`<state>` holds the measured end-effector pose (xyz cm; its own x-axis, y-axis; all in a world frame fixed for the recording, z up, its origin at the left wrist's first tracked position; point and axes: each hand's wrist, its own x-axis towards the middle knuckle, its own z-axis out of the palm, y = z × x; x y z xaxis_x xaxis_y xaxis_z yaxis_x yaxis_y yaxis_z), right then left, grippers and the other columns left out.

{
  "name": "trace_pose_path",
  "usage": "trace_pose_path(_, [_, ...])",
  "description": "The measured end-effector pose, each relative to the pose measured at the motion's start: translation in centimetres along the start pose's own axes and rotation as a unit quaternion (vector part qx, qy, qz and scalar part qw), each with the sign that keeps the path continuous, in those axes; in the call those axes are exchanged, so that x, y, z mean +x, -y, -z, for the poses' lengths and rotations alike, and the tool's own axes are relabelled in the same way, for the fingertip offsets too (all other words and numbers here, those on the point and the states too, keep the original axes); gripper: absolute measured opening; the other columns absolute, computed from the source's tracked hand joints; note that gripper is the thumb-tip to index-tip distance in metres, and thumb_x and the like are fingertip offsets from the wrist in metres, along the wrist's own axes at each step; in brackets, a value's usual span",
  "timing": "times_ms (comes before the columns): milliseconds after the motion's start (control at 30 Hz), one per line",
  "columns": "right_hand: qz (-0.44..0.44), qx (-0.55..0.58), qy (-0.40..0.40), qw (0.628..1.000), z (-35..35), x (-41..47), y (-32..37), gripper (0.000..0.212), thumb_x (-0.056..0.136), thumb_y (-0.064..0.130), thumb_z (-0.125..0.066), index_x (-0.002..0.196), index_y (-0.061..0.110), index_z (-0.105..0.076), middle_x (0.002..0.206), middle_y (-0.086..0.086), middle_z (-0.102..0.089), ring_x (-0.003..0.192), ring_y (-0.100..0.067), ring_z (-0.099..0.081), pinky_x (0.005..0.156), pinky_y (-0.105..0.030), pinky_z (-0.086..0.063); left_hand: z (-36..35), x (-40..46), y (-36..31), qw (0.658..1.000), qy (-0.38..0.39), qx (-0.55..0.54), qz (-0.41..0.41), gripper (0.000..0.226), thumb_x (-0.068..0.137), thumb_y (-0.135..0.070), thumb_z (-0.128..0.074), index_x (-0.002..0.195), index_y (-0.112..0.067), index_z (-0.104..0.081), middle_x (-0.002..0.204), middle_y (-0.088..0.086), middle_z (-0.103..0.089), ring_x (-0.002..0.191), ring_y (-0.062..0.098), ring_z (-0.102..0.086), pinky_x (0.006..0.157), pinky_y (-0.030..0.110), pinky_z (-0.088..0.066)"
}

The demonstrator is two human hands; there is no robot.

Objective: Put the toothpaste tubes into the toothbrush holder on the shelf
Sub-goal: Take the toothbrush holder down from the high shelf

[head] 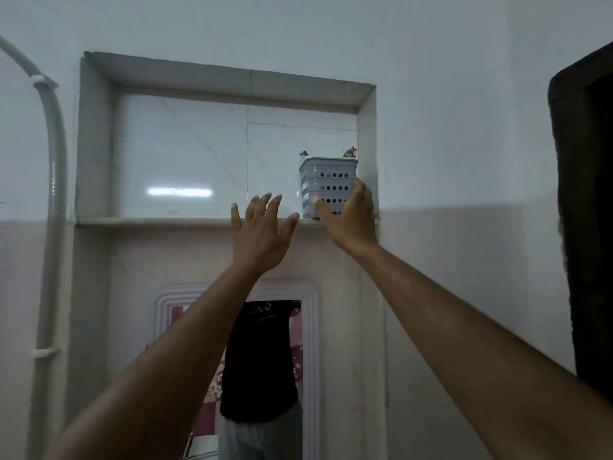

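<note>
The grey toothbrush holder stands at the right end of the shelf, with two toothpaste tubes protruding above its rim, so loading appears complete. The right hand wraps curled fingers around the holder's lower front; the left hand hovers empty beside it, fingers spread.

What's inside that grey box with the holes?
Two tube ends, blue and yellow, poke above the rim of the grey perforated plastic holder: one at the left, one at the right. The walls hide the rest, so anything else inside cannot be seen.
</note>
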<state>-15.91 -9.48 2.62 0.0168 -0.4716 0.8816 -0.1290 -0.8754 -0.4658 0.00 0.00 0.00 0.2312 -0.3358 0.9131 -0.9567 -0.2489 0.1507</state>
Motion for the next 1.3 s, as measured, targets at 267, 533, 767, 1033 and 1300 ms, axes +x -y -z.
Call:
trace_pose_path(267, [-0.046, -0.02, 0.052, 0.997, -1.5, 2.0, 0.3, 0.131, 0.083, 0.062, -0.085, 0.172, 0.011, -0.005, 0.166, -0.015, -0.035, 0.146, -0.039, -0.047, 0.114, -0.052, -0.049, -1.8, 0.2, 0.7, 0.998, -0.046, 0.04, 0.005, 0.071, 0.107, -0.069, -0.024, 0.165, -0.029, -0.039, 0.175, 0.001, -0.03, 0.165, 0.024, -0.015, 0.13, 0.05, 0.013])
trace_pose_path(533, [-0.032, -0.023, -0.032, 0.999, 0.3, 0.9, 0.4, 0.139, 0.066, 0.068, -0.087, 0.17, 0.012, -0.013, 0.157, -0.012, -0.042, 0.14, -0.036, -0.051, 0.108, -0.053, -0.053, -1.2, 0.2, 0.5, 0.999, -0.019, 0.032, 0.018, 0.074, 0.107, -0.068, -0.024, 0.166, -0.026, -0.034, 0.175, 0.0, -0.03, 0.165, 0.023, -0.015, 0.13, 0.051, 0.013])
trace_pose_path(767, [-0.019, 0.012, -0.054, 0.998, 3.1, -0.5, 1.2, 0.136, 0.063, 0.065, -0.096, 0.166, 0.013, -0.024, 0.151, -0.007, -0.05, 0.135, -0.028, -0.058, 0.095, -0.035, -0.055, 0.7, -0.8, -0.6, 0.999, -0.011, -0.046, 0.016, 0.067, 0.109, -0.062, -0.034, 0.166, -0.027, -0.033, 0.174, 0.0, -0.033, 0.164, 0.023, -0.021, 0.132, 0.054, 0.004])
trace_pose_path(1033, [-0.03, 0.03, -0.062, 0.997, 7.7, -7.0, 1.1, 0.125, 0.063, 0.068, -0.094, 0.159, 0.016, -0.033, 0.15, -0.002, -0.054, 0.129, -0.027, -0.065, 0.091, -0.034, -0.052, 3.9, -6.5, -2.7, 0.997, -0.012, -0.079, 0.008, 0.067, 0.107, -0.064, -0.04, 0.162, -0.026, -0.04, 0.166, 0.0, -0.045, 0.154, 0.025, -0.04, 0.129, 0.058, -0.022])
trace_pose_path(1300, [-0.07, 0.034, -0.01, 0.997, 12.5, -18.2, -1.5, 0.125, 0.064, 0.071, -0.096, 0.159, 0.018, -0.034, 0.147, 0.0, -0.058, 0.123, -0.023, -0.068, 0.083, -0.028, -0.052, 6.1, -18.3, -6.4, 0.992, 0.065, -0.093, 0.048, 0.064, 0.106, -0.061, -0.047, 0.158, -0.023, -0.046, 0.159, 0.007, -0.051, 0.145, 0.027, -0.049, 0.118, 0.059, -0.041])
